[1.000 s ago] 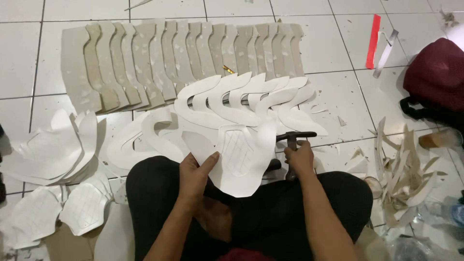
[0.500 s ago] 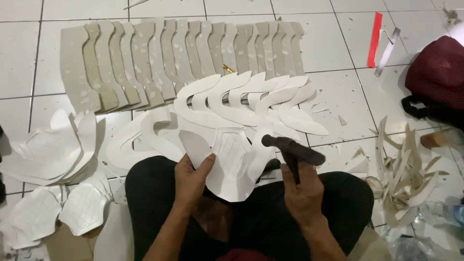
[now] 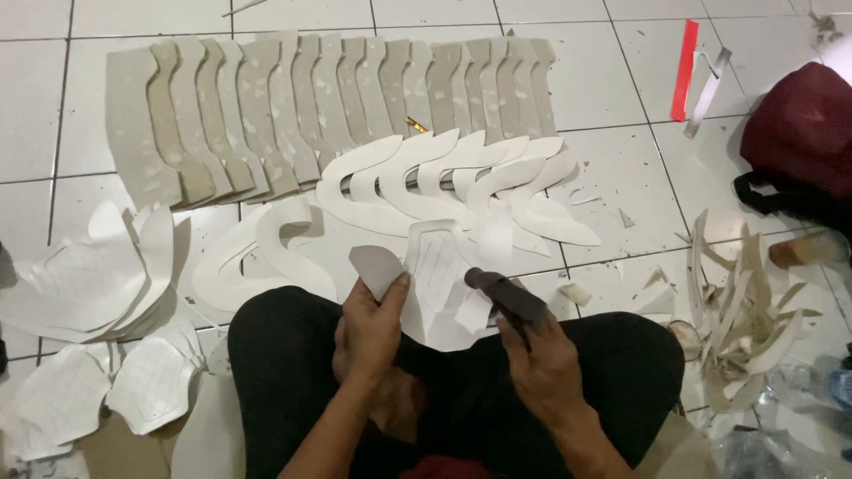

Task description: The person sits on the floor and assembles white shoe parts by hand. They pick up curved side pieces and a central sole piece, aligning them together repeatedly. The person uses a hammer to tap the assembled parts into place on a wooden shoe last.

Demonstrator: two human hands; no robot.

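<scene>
Since 0.5 s ago my right hand point(image 3: 543, 359) has dropped the dark-handled tool point(image 3: 506, 297) lower, across the white cut piece point(image 3: 437, 284). White tile floor point(image 3: 621, 160), beige strips point(image 3: 311, 115) beyond the piece. Left hand point(image 3: 371, 326) fingers pinched shut on piece's folded edge; right fist closed round tool, over my lap.

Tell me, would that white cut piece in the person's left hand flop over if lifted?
Probably floppy: the white piece already folds over under the left hand's thumb. It looks thin and light, likely sliding easily on the tile floor.
</scene>
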